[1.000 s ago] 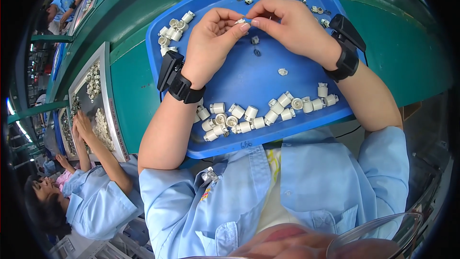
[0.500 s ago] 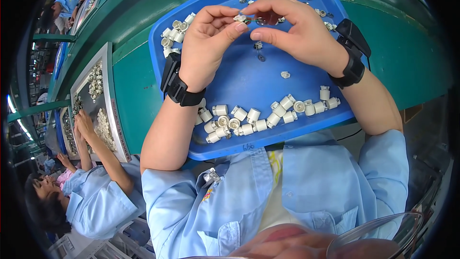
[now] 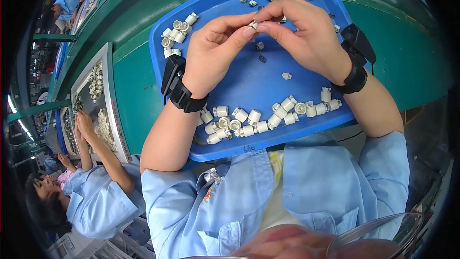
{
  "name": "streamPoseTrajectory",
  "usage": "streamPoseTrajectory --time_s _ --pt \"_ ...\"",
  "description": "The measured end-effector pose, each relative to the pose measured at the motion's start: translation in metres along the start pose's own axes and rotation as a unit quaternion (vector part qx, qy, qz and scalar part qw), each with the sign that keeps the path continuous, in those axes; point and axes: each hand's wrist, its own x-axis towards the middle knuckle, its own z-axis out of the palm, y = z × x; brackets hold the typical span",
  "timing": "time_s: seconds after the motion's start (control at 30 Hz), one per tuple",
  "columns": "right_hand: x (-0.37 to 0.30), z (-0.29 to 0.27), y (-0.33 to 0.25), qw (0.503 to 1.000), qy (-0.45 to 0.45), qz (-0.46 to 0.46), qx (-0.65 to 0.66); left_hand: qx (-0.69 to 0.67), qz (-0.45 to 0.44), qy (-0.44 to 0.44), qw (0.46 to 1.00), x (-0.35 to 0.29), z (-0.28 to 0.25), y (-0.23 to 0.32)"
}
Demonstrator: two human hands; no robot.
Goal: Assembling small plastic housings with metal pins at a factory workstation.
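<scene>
Over a green tabletop (image 3: 129,91), toward the far edge of a blue tray (image 3: 268,91), the right hand (image 3: 311,38)'s parted thumb and finger have closed to meet the left hand (image 3: 211,52)'s pinch, so both apparently grip one small white part (image 3: 253,25).

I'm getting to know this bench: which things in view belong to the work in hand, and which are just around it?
Likely the work:
- small pale piece at the fingertips of left hand and right hand
- white cylinders
- small loose parts
- blue tray

Apparently just around:
- silver-framed tray, beside a co-worker
- black wrist devices, worn
</scene>
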Motion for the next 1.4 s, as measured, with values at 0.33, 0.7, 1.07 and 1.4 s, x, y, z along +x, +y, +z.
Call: streamPoseTrajectory --time_s 0.33,0.7,1.07,1.4 --pt "-0.004 0.003 0.007 0.980 -0.040 0.126 0.149 0.037 -0.006 -0.016 0.999 0.001 -0.001 -0.001" --pt "-0.003 0.003 0.002 0.982 -0.052 0.119 0.139 0.070 -0.004 0.016 0.997 -0.001 -0.003 -0.001" --pt "-0.004 0.005 0.001 0.963 -0.052 0.177 0.196 0.100 0.063 0.014 0.993 -0.003 -0.001 -0.004" --pt "-0.001 -0.006 0.004 0.990 -0.061 0.036 0.126 0.145 0.145 -0.022 0.979 -0.004 -0.001 -0.004"
